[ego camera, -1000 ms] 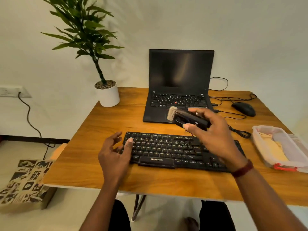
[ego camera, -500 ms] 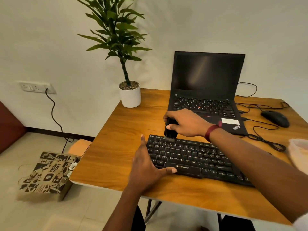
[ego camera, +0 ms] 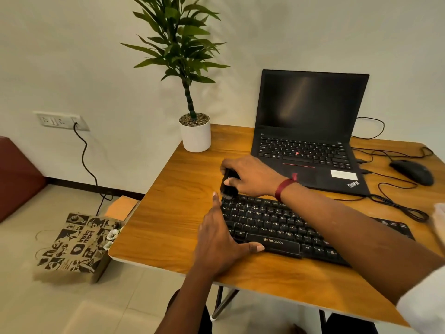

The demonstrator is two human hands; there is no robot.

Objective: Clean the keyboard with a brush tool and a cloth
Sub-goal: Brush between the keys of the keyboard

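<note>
The right hand (ego camera: 250, 177) grips a small black brush tool (ego camera: 227, 186), fingers curled round it, bristles on the ten o'clock corner of the flat black keyboard (ego camera: 289, 227) on the wooden worktop (ego camera: 173, 213). The left hand (ego camera: 216, 239) rests flat, fingers straight, against the keyboard's nine o'clock end, thumb along its front edge.

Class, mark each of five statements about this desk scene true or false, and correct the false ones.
1. The right hand grips the brush tool at the keyboard's far left corner. True.
2. The left hand is lifted clear of the keyboard. False: it rests against the keyboard's left end.
3. The laptop screen is dark. True.
4. The mouse lies left of the laptop. False: it lies to its right.
5. The potted plant stands on the floor. False: it stands on the table.
</note>
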